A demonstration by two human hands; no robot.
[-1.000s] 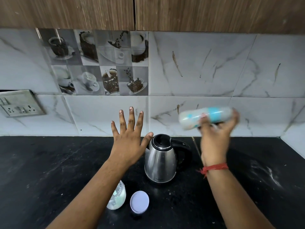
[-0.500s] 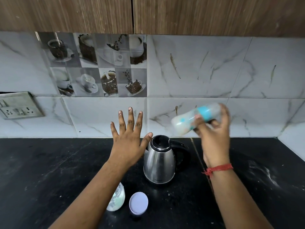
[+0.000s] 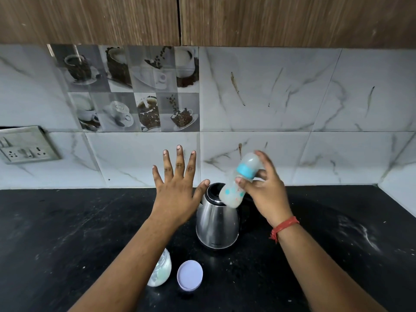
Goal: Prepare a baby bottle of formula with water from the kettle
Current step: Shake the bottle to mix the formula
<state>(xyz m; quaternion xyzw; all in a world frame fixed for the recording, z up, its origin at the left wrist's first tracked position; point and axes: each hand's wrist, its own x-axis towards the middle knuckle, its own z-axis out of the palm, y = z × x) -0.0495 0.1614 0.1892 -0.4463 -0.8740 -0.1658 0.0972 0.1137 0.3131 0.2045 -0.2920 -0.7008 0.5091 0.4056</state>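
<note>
Your right hand (image 3: 266, 190) grips the bottle (image 3: 238, 183) tilted over the kettle (image 3: 217, 224); left hand (image 3: 177, 190) spread, empty. Loose cap w/ shaking = leak.

Occlusions, head view
Left forearm covers part of the clear glass jar of white powder (image 3: 162, 273); steel kettle's black handle (image 3: 247, 212) mostly behind right hand (image 3: 265, 190).

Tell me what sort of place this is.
Most likely a home kitchen: a steel electric kettle on a black stone counter, a tiled backsplash with coffee-cup pictures, and wooden wall cabinets overhead.
</note>
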